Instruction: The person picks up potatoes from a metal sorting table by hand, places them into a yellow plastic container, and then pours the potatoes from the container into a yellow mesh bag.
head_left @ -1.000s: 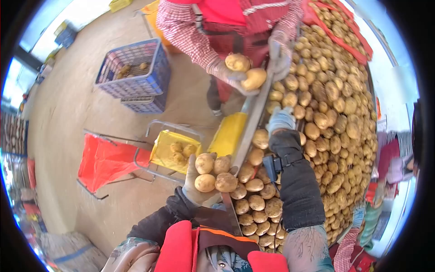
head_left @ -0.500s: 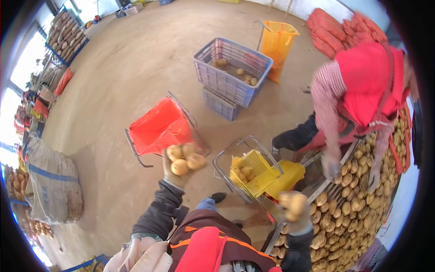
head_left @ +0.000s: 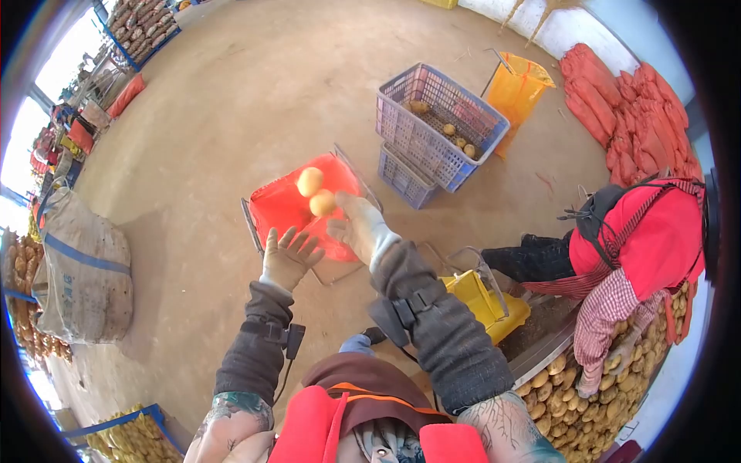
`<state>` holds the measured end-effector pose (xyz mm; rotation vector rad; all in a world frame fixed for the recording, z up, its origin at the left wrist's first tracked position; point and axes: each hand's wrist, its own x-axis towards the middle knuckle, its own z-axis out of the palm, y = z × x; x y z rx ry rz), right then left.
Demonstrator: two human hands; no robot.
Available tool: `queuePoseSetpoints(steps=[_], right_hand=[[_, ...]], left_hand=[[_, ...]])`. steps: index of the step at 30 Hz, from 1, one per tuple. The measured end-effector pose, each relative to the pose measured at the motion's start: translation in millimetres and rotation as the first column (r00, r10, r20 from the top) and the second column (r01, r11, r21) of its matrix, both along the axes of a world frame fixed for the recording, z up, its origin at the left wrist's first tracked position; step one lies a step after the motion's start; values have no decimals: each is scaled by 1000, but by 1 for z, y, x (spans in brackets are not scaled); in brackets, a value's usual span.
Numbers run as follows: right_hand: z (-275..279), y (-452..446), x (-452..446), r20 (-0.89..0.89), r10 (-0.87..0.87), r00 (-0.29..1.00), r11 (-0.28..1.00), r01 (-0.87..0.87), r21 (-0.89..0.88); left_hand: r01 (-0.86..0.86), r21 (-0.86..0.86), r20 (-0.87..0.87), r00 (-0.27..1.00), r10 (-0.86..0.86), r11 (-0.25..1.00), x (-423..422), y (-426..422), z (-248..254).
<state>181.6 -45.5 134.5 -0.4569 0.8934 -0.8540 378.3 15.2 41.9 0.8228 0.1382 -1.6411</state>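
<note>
**Two potatoes (head_left: 310, 182) sit in line with a red bag (head_left: 279, 202), both hands apart**

The left hand (head_left: 289, 258) is gloved, palm showing, its fingers spread and holding nothing. The right hand (head_left: 360, 226), also gloved, reaches across with its fingers parted and closed on nothing; its fingertips are just beside the lower potato, and I cannot tell whether they touch it. Both potatoes appear over the mouth of the red bag, one above and slightly left of the other. Whether they hang in the air or rest against the bag is unclear.

The bag is spread on a metal frame (head_left: 251, 225) that stands on the floor (head_left: 231, 100). Dark sleeves cover both forearms, each with a small black device strapped on.

Right of the red bag is a yellow bag (head_left: 472, 302), and beyond it a blue crate (head_left: 421, 143) with several potatoes inside, stacked on another crate (head_left: 405, 179). An orange bag (head_left: 521, 89) stands just behind the crates, near a pile of red sacks (head_left: 602, 92).

At the right, a co-worker (head_left: 648, 231) in a red top bends over a heap of potatoes (head_left: 571, 417). A large pale sack (head_left: 85, 278) with a blue band stands well apart at the left.
</note>
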Motion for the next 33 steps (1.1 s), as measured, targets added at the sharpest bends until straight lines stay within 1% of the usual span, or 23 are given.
queuePoseSetpoints(steps=[1, 3, 4, 5, 6, 7, 9, 10, 12, 13, 14, 15, 16, 17, 19, 21, 23, 25, 27, 28, 30, 31, 33], right_hand=[[-1, 6, -1, -69, -54, 996, 999, 54, 2], [-18, 30, -30, -174, -58, 983, 995, 42, -94], [-29, 49, -52, -261, -97, 960, 983, 51, -176], [-40, 68, -78, -490, -229, 841, 925, 31, -379], [-20, 90, -107, -592, -240, 770, 949, 57, -311], [-37, 115, -136, -678, -437, 591, 871, 90, -484], [-23, 163, -205, -751, -629, 199, 747, -113, -655], [-15, 188, -233, -761, -642, 98, 761, -37, -647], [5, 248, -288, -850, -430, -303, 900, -213, -380], [11, 279, -310, -844, -382, -376, 923, -110, -369], [11, 307, -329, -819, -101, -564, 978, 94, -186], [7, 331, -346, -732, 199, -651, 948, 316, -23], [-6, 367, -367, -770, 284, -571, 858, 509, -61], [-16, 401, -375, -772, 314, -554, 825, 561, -67], [-33, 460, -374, -814, 453, -364, 807, 555, 201], [-23, 484, -365, -861, 412, -298, 788, 592, 172], [-14, 503, -353, -831, 432, -351, 752, 649, 117], [-29, 542, -358, -843, 452, -292, 641, 763, 80], [-34, 591, -356, -749, 480, -457, 600, 794, -101], [-33, 605, -358, -749, 483, -453, 593, 799, -100], [-9, 618, -362, -645, 704, -299, 443, 894, 69], [-11, 620, -374, -644, 702, -304, 446, 893, 64], [-19, 610, -401, -795, 492, -355, 599, 801, 14]], left_hand=[[43, -105, -88, 995, -53, 994, 2, 4, -2], [59, -71, -50, 997, -63, 996, -11, 7, 20], [113, -136, -60, 991, -122, 984, -17, 8, 21], [173, -203, -70, 979, -191, 964, -27, 8, 22], [214, -206, -79, 969, -234, 955, -40, 7, 26], [255, -248, 12, 966, -260, 935, -55, 8, 30], [392, -292, 180, 918, -353, 872, -99, 9, 51], [511, -323, 240, 858, -454, 796, -122, 9, 57], [687, -409, 286, 721, -631, 600, -176, 11, 55], [743, -446, 293, 648, -703, 499, -207, 15, 54], [785, -459, 278, 571, -772, 416, -243, 20, 56], [871, -403, 428, 449, -784, 279, -277, 29, 58], [930, -331, 571, 330, -751, 157, -306, 47, 63], [975, -220, 713, 148, -686, -18, -338, 63, 73], [942, -145, 808, -64, -586, -302, -400, 108, 82], [712, -233, 969, 226, -98, -662, -457, 147, 81], [576, -6, 969, 207, 139, -817, -497, 189, 97], [460, 72, 885, 381, 270, -885, -521, 232, 86], [419, 170, 852, 392, 347, -892, -529, 266, 73], [405, 223, 817, 418, 397, -887, -529, 281, 60], [378, 274, 763, 474, 440, -884, -533, 301, 49], [382, 274, 761, 475, 442, -882, -542, 310, 45], [441, 251, 686, 547, 480, -862, -566, 326, 42]])
